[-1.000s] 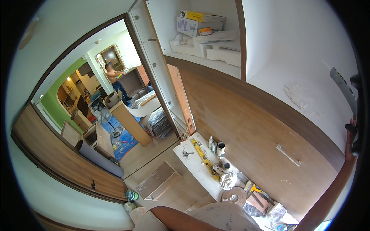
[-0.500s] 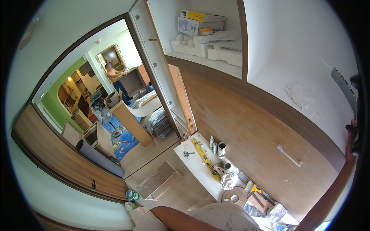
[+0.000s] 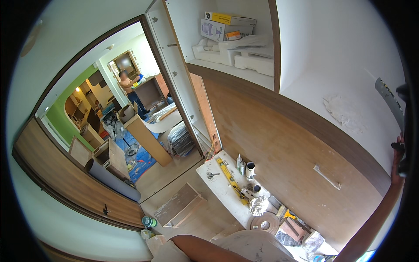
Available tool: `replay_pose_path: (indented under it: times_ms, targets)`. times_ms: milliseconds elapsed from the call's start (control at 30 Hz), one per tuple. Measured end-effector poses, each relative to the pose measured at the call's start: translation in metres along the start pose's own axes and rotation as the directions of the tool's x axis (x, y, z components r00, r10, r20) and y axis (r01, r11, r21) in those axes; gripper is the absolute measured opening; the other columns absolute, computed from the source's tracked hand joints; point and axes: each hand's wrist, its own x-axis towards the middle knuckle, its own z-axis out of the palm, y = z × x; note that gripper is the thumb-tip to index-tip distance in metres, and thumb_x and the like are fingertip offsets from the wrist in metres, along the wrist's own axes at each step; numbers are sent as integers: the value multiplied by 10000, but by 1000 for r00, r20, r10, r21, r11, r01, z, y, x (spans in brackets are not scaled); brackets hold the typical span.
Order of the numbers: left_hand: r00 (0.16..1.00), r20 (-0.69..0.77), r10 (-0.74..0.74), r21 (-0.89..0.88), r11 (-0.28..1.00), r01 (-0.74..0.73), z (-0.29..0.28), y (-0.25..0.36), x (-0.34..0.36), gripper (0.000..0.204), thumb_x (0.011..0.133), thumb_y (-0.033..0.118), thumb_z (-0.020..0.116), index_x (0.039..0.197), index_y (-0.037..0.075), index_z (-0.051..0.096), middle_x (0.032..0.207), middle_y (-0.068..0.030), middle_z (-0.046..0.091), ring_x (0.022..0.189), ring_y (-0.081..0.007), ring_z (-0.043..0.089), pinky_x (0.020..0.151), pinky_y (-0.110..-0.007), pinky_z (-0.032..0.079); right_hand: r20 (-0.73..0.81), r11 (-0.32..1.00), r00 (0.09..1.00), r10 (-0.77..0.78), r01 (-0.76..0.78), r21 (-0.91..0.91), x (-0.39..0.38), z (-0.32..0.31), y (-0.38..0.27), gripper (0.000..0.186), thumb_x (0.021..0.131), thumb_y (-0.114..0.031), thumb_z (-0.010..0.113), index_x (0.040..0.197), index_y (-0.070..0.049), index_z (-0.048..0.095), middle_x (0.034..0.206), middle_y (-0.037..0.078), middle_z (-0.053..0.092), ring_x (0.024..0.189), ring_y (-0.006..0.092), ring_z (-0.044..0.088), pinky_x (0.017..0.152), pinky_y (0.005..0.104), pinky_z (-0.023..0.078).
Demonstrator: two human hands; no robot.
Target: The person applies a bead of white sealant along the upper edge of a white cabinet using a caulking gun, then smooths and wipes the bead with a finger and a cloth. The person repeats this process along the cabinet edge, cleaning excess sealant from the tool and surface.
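My right arm reaches up along the right rim. My right hand [image 3: 396, 165] is at the white surface, partly hidden by dark shapes, and its fingers do not show clearly. Just above it a long, grey, speckled blade-like strip [image 3: 390, 100] stands out; I cannot tell whether the hand holds it. To its left is a rough white patch of filler [image 3: 344, 114] inside the white cabinet recess [image 3: 336, 52]. My left arm [image 3: 209, 249] crosses the lower edge, and its hand is out of view.
Below, a white worktop [image 3: 212, 183] carries a yellow spirit level [image 3: 231, 180], scissors [image 3: 212, 175], sealant tubes [image 3: 240, 162] and an edging roll [image 3: 265, 223]. A small wooden bench [image 3: 179, 204] stands on the floor. Through the doorway, another person [image 3: 129, 87] works at a cabinet.
The person in the far room has raised a hand with something blue in it. My own arms have hardly moved.
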Motion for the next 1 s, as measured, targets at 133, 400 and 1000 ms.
replay_pose_path:
  times_ms: [133, 400, 1000]
  targets:
    - [1000, 7, 1, 2, 1000, -1, -1, 0, 1, 237, 943, 262, 728, 926, 33, 669, 857, -131, 678, 725, -254, 660, 606, -378, 513, -3, 1000, 1000, -5, 5, 27, -1, 1, 0, 411, 1093, -263, 536, 1281, 103, 543, 973, 188, 677, 1015, 345, 697, 962, 465, 594]
    - [1000, 22, 2, 2, 1000, -2, -4, -1, 2, 215, 939, 245, 728, 933, 40, 666, 858, -126, 673, 724, -253, 656, 602, -378, 510, -26, 999, 999, -30, 30, -18, -1, 5, 1, 401, 1087, -249, 548, 1281, 102, 542, 979, 191, 679, 998, 344, 704, 956, 466, 603]
    - [996, 83, 22, 16, 1000, -23, -9, -2, 1, 169, 931, 209, 729, 947, 56, 659, 859, -117, 663, 720, -249, 646, 592, -376, 504, 40, 1000, 999, 9, -9, 1, 4, -4, 1, 387, 1085, -234, 548, 1278, 102, 542, 990, 195, 684, 992, 346, 711, 959, 468, 610]
